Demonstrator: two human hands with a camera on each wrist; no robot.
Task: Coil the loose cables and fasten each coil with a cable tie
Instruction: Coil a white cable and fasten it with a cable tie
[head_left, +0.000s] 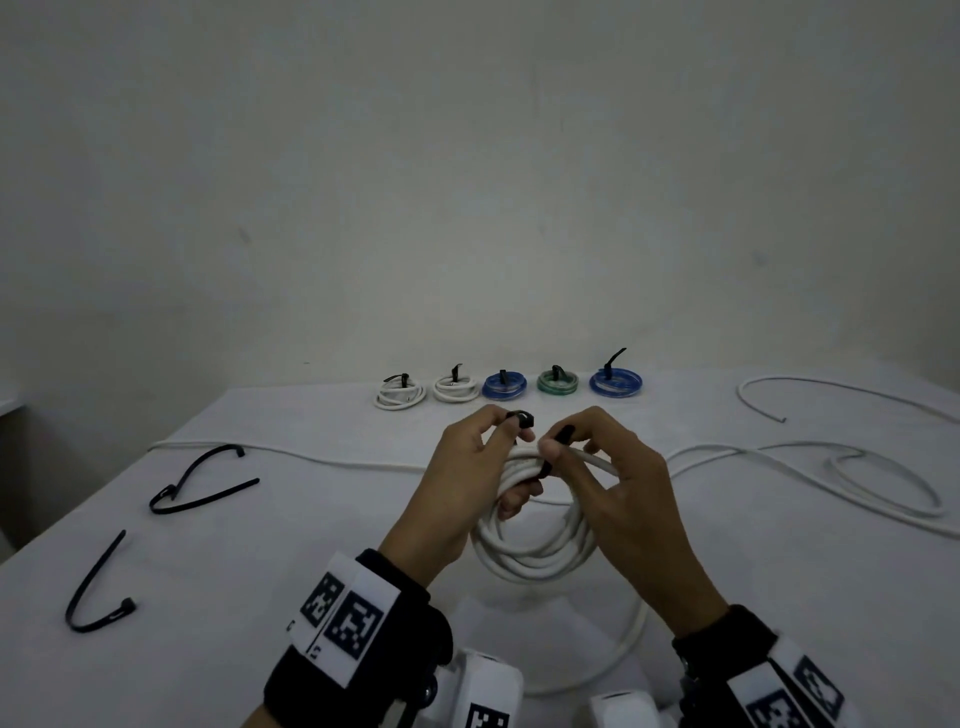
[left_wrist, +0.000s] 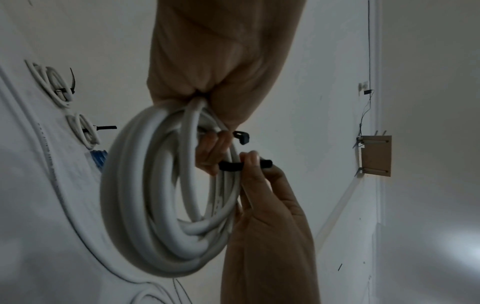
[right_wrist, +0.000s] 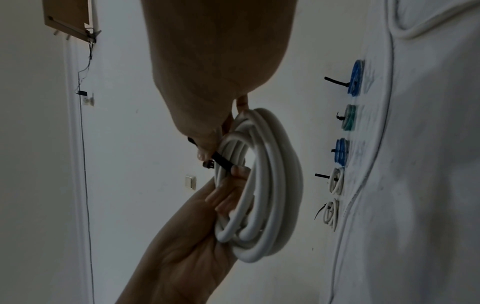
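Observation:
A coil of thick white cable (head_left: 535, 553) is held upright just above the table's near middle. My left hand (head_left: 498, 441) has its fingers curled through the coil's top, and its thumb and forefinger pinch the head of a black cable tie (head_left: 522, 418). My right hand (head_left: 566, 452) pinches the tie's tail beside the coil. In the left wrist view the cable tie (left_wrist: 244, 165) passes across the coil (left_wrist: 161, 195). The right wrist view shows the tie (right_wrist: 221, 161) against the coil's (right_wrist: 272, 185) strands.
Several tied coils (head_left: 504, 387), white, blue and green, stand in a row at the table's back. Two spare black ties (head_left: 197, 483) (head_left: 98, 587) lie at the left. Loose white cable (head_left: 857, 478) loops over the right side and trails across the table.

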